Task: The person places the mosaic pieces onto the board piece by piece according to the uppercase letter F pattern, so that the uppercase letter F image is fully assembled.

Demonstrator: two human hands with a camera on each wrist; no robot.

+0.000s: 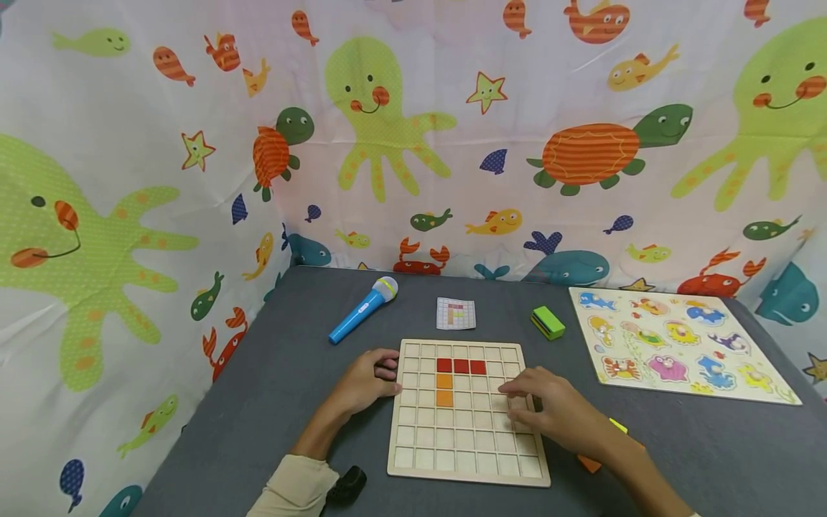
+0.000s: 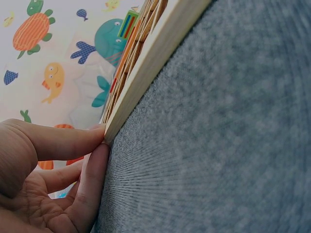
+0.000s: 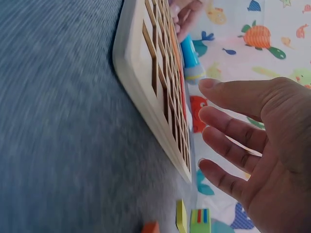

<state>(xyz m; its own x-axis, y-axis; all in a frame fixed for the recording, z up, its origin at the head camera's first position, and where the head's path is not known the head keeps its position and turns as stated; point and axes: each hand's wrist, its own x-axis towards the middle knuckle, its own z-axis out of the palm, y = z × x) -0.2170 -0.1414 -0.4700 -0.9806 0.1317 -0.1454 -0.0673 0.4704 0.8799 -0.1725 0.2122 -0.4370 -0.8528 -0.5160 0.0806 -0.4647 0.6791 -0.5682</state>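
A wooden grid board (image 1: 474, 438) lies on the dark grey table. Three red tiles (image 1: 461, 366) form a row in it, and two orange tiles (image 1: 444, 390) run down below the leftmost red one. The thumb and a finger of my left hand (image 1: 367, 380) hold the board's left edge; in the left wrist view my left hand (image 2: 53, 179) has these fingertips close together on that edge. Over the board's right side hovers my right hand (image 1: 549, 406), its fingers spread and loosely bent. Nothing shows between the fingers of my right hand (image 3: 262, 141) in the right wrist view.
Behind the board lies a small pattern card (image 1: 456, 314). A blue toy microphone (image 1: 363, 310) lies back left, a green striped block (image 1: 548, 323) back right. An animal puzzle board (image 1: 685, 341) lies far right. An orange block (image 1: 589, 464) and a yellow one (image 1: 618, 425) are partly behind my right forearm.
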